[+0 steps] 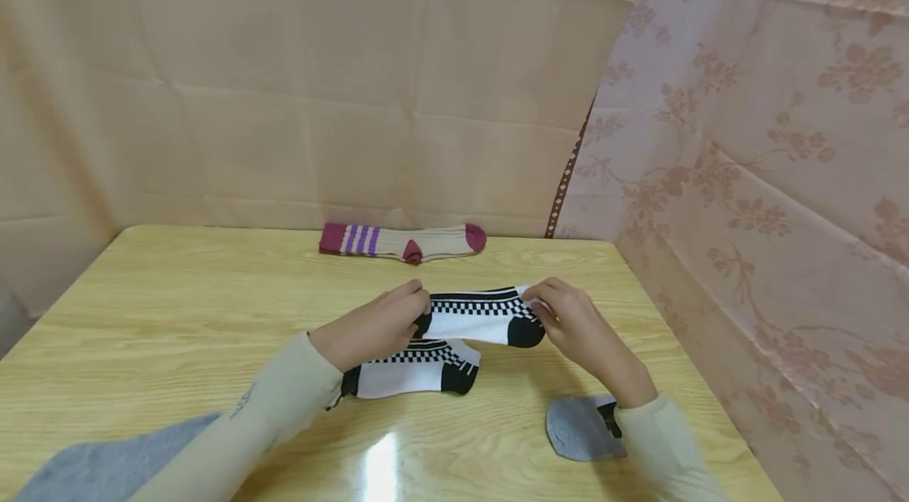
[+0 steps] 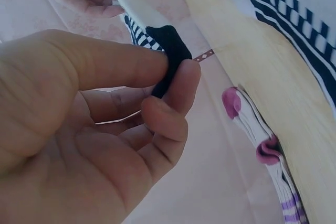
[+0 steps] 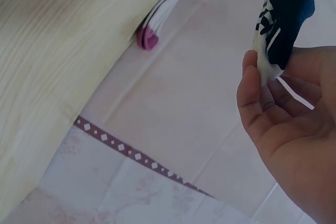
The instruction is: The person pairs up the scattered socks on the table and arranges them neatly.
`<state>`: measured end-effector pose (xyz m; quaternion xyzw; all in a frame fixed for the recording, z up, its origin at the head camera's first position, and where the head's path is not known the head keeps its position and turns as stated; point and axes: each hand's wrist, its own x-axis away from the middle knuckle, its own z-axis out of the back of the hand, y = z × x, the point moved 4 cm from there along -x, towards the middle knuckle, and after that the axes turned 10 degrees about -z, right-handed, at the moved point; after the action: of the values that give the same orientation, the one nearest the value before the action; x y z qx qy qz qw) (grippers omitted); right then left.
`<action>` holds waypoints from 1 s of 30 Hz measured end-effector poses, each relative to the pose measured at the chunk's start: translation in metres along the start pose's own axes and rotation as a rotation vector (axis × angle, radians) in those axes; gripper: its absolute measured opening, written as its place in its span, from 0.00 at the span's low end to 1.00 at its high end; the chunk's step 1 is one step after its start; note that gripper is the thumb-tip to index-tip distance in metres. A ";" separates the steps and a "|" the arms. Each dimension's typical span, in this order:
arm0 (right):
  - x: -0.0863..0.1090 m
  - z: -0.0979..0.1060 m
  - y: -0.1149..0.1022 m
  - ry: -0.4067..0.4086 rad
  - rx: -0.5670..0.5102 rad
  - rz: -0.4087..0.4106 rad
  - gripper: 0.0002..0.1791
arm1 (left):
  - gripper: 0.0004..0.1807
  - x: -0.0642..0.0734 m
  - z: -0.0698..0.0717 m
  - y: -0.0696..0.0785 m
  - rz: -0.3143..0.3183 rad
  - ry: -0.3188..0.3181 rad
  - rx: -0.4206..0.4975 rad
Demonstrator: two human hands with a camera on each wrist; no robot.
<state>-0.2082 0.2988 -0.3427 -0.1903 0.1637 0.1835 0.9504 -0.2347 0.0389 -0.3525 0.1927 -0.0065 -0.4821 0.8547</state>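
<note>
A white ankle sock (image 1: 469, 322) with a black-and-white checkered band and black heel and toe is stretched between both hands, over the table. The left hand (image 1: 379, 324) pinches its black toe (image 2: 173, 51) between thumb and fingers. At the other end, the right hand (image 1: 578, 324) pinches the white cuff beside the black heel (image 3: 286, 22). Below the held sock, a matching checkered sock (image 1: 405, 377) lies flat on the table, its toe end partly behind the left wrist.
A cream sock (image 1: 440, 243) with maroon heel and toe and purple stripes lies along the table's far edge. A grey sock (image 1: 578, 429) lies near the right forearm, partly covered by it. Grey cloth (image 1: 121, 458) shows at the lower left. Curtains (image 1: 355, 91) hang behind the wooden table (image 1: 177, 312).
</note>
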 end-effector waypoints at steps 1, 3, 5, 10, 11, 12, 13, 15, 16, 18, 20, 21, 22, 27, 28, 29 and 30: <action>0.000 -0.001 -0.002 -0.002 -0.001 0.005 0.07 | 0.12 0.002 0.000 0.000 -0.001 0.002 -0.002; 0.001 -0.003 -0.005 -0.004 -0.003 0.010 0.08 | 0.12 0.006 0.001 -0.001 -0.003 0.005 -0.001; 0.001 -0.004 -0.008 -0.004 -0.006 0.013 0.08 | 0.12 0.009 0.001 -0.002 0.005 0.005 0.006; -0.002 -0.011 -0.017 -0.014 -0.023 0.025 0.08 | 0.11 0.020 0.003 -0.006 0.029 0.000 0.012; -0.003 -0.013 -0.019 -0.016 -0.023 0.031 0.08 | 0.11 0.022 0.003 -0.007 0.031 0.001 0.011; -0.004 -0.015 -0.021 -0.018 -0.024 0.035 0.08 | 0.11 0.024 0.004 -0.008 0.029 0.004 0.009; -0.005 -0.017 -0.023 -0.020 -0.025 0.041 0.08 | 0.12 0.027 0.004 -0.009 0.032 0.004 0.006; -0.007 -0.020 -0.026 -0.024 -0.025 0.054 0.08 | 0.12 0.030 0.005 -0.011 0.039 0.006 -0.001; -0.008 -0.023 -0.028 -0.027 -0.025 0.062 0.08 | 0.12 0.032 0.005 -0.012 0.041 0.006 -0.002; -0.009 -0.027 -0.031 -0.034 -0.025 0.075 0.09 | 0.12 0.037 0.005 -0.015 0.056 0.002 -0.005; -0.010 -0.033 -0.035 -0.040 -0.024 0.085 0.09 | 0.12 0.042 0.006 -0.017 0.055 0.004 -0.013; -0.010 -0.036 -0.037 -0.042 -0.023 0.093 0.09 | 0.12 0.045 0.006 -0.018 0.056 0.003 -0.018; -0.011 -0.039 -0.039 -0.044 -0.021 0.101 0.09 | 0.11 0.048 0.007 -0.019 0.055 0.001 -0.017; -0.011 -0.054 -0.048 -0.062 -0.004 0.148 0.10 | 0.10 0.065 0.006 -0.022 0.081 -0.022 -0.009; -0.011 -0.056 -0.050 -0.067 -0.002 0.155 0.10 | 0.09 0.068 0.006 -0.023 0.087 -0.025 -0.003; -0.011 -0.059 -0.051 -0.076 0.002 0.158 0.10 | 0.09 0.070 0.005 -0.023 0.096 -0.030 -0.001; -0.011 -0.061 -0.052 -0.085 0.002 0.157 0.10 | 0.09 0.072 0.004 -0.024 0.104 -0.035 0.003</action>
<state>-0.2109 0.2255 -0.3762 -0.1679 0.1376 0.2654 0.9394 -0.2165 -0.0333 -0.3690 0.1849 -0.0325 -0.4402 0.8781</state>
